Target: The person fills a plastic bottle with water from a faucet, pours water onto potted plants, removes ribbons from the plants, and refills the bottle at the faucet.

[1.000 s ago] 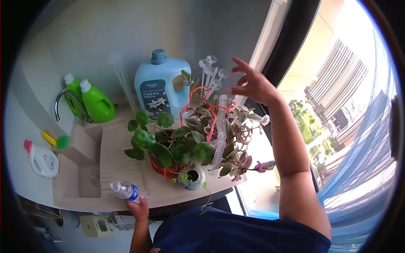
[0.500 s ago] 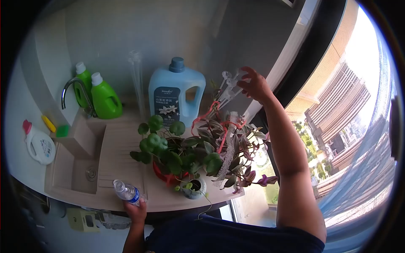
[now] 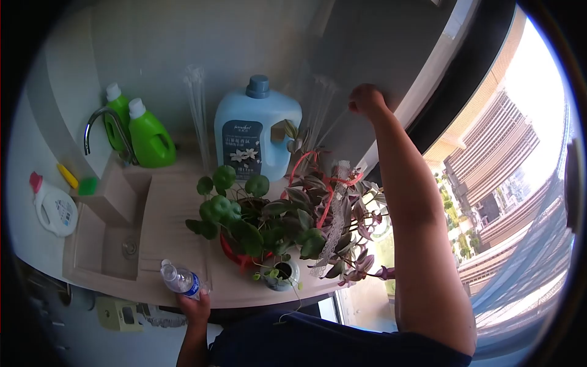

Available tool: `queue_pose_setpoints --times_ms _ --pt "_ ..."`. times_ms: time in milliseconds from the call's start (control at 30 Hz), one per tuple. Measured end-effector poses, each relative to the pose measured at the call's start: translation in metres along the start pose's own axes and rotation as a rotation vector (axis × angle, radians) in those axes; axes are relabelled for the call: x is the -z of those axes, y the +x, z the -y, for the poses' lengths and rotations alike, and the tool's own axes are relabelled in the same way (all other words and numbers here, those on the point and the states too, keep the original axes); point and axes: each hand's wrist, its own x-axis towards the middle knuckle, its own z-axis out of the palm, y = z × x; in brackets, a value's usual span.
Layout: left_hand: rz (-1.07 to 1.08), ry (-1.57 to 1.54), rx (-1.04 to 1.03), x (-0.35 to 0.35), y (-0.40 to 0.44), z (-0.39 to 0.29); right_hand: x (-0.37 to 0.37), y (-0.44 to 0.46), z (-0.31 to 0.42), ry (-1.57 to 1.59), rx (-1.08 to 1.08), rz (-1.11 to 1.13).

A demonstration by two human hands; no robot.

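My left hand (image 3: 194,306) is wrapped round the lower part of a clear plastic bottle (image 3: 182,282) with a blue label, at the counter's front edge. My right hand (image 3: 368,101) is raised at the back right, closed, with a thin clear stick (image 3: 336,125) running down from it towards the plants. More faint clear sticks (image 3: 319,107) stand behind the trailing purple-green plant (image 3: 306,199). Beside it grows a round-leaved plant (image 3: 223,209) in a red pot (image 3: 235,252). A small pale pot (image 3: 282,276) is in front.
A large blue detergent jug (image 3: 251,131) stands behind the plants. At the left are a sink (image 3: 113,241), a curved faucet (image 3: 92,125), green bottles (image 3: 150,137), a white bottle (image 3: 56,211) and a green sponge (image 3: 87,186). A window is at the right.
My right hand first reached to the clear sticks, then closed and moved up and slightly away from them. My left hand keeps hold of the bottle. The view has shifted a little.
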Motion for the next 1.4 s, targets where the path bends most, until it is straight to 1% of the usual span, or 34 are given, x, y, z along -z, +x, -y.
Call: queue_pose_setpoints --times_ms 67,100,167,200,267,300,367,467,500,567,600,633,667,700,733,767,800,833,900,933,1000,1033,1067,1133,1167,1200,1267,1300,1333,1400 --pt "0.007 -0.013 -0.004 0.000 0.000 -0.001 -0.005 0.008 0.003 0.095 -0.156 0.068" --pt "0.007 -0.012 -0.001 0.000 -0.001 0.003 -0.013 0.011 0.002 0.096 -0.153 0.069" --pt "0.007 0.005 0.009 0.000 -0.003 0.012 -0.028 0.013 0.001 -0.034 -0.037 -0.144" --pt "0.011 0.005 0.013 0.001 -0.002 0.007 -0.014 0.006 0.007 -0.034 -0.035 -0.139" --pt "0.028 -0.024 -0.003 0.001 0.001 -0.003 0.008 -0.013 0.014 0.760 -0.393 -0.071" --pt "0.043 -0.024 0.003 -0.001 0.002 -0.006 -0.003 -0.012 0.003 0.760 -0.401 -0.056" --pt "0.021 -0.077 0.015 0.000 0.002 -0.008 -0.021 -0.012 -0.020 0.958 -0.166 -0.081" --pt "0.028 -0.002 -0.008 0.002 0.001 -0.002 0.110 -0.111 0.017 1.260 -0.161 -0.091" --pt "0.041 -0.002 -0.007 0.002 0.001 -0.001 0.124 -0.132 0.026 1.262 -0.173 -0.084" --pt "0.028 -0.031 0.034 0.001 0.000 0.000 0.141 -0.160 0.039 1.141 -0.082 0.046" --pt "0.029 -0.033 0.031 0.001 0.001 -0.003 0.131 -0.164 0.052 1.076 0.077 -0.033" --pt "0.034 -0.041 0.011 0.001 0.003 -0.007 0.124 -0.171 0.066 0.998 0.170 0.008" --pt "0.038 -0.050 -0.010 0.001 0.005 -0.009 0.121 -0.177 0.081 0.876 0.281 -0.045" --pt "0.035 -0.038 0.013 0.001 0.006 -0.009 0.120 -0.179 0.095 0.963 0.293 0.035" --pt "0.033 -0.040 0.009 0.003 0.006 -0.008 0.111 -0.177 0.105 0.957 0.359 0.028" --pt "0.083 -0.033 0.012 0.005 0.006 -0.009 0.093 -0.175 0.115 0.899 0.373 -0.030" --pt "0.132 -0.026 0.016 0.007 0.006 -0.009 0.089 -0.174 0.124 0.839 0.386 -0.087" --pt "0.127 -0.051 -0.009 0.006 0.007 -0.006 0.089 -0.175 0.127 0.835 0.387 -0.090" --pt "0.134 -0.068 -0.023 0.006 0.009 -0.009 0.105 -0.178 0.131 1.001 0.318 0.051" --pt "0.128 -0.088 -0.030 0.006 0.007 -0.010 0.112 -0.176 0.134 0.980 0.337 0.047" --pt "0.109 -0.063 -0.043 0.006 0.007 -0.005 0.107 -0.171 0.140 0.933 0.251 0.117" --pt "0.104 -0.032 -0.063 0.006 0.006 -0.003 0.104 -0.170 0.140 1.056 0.259 0.090" --pt "0.086 -0.038 -0.056 0.005 0.006 -0.006 0.101 -0.169 0.139 1.044 0.274 0.088" --pt "0.052 -0.032 -0.098 0.005 0.009 -0.016 0.095 -0.165 0.134 0.935 0.361 -0.146" --pt "0.037 -0.038 -0.095 0.006 0.010 -0.019 0.098 -0.163 0.132 0.998 0.373 -0.164" --pt "0.051 -0.043 -0.095 0.007 0.011 -0.021 0.102 -0.162 0.126 0.989 0.384 -0.167" --pt "0.057 -0.051 -0.093 0.007 0.011 -0.022 0.112 -0.159 0.117 1.136 0.123 -0.119" --pt "0.054 -0.037 -0.091 0.007 0.010 -0.022 0.125 -0.157 0.115 1.143 0.058 -0.188" --pt "0.054 -0.023 -0.092 0.007 0.010 -0.021 0.124 -0.151 0.112 1.140 0.061 -0.189" --pt "0.058 -0.028 -0.079 0.007 0.009 -0.017 0.111 -0.135 0.106 1.211 -0.153 -0.131"
